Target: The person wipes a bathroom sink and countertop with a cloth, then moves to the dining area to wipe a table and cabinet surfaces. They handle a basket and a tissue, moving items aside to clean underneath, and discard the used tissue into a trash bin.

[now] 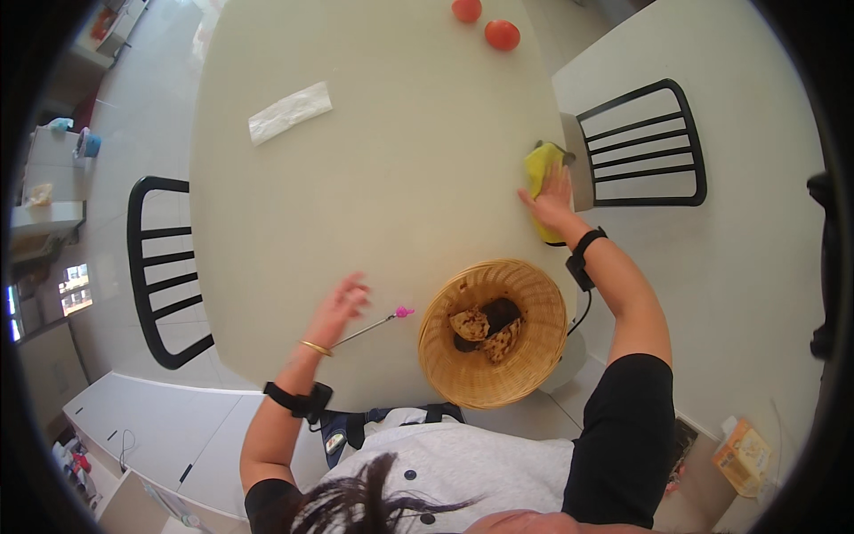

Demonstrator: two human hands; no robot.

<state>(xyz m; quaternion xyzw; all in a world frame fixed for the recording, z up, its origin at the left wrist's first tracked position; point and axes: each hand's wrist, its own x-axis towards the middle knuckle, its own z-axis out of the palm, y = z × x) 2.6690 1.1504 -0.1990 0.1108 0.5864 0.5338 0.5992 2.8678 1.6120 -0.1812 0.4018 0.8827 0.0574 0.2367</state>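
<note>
My right hand [552, 198] lies flat, fingers spread, on a yellow cloth with dark trim [544, 167] at the table's right edge. My left hand [343, 304], slightly blurred, is over the near left part of the pale table [373, 200] with nothing in it. Close to its wrist is a thin metal rod with a pink tip [402, 312]. Between my arms stands a round wicker basket [444, 370] holding pieces of speckled flatbread or similar food [470, 325] and dark items. A folded white plastic or paper strip [290, 112] lies at the far left of the table.
Two red tomatoes [502, 35] sit at the table's far right. A black-backed chair [697, 143] stands on the right, another [137, 267] on the left. A black cable [587, 310] hangs from my right wrist strap beside the basket. White cabinets [200, 414] are at the lower left.
</note>
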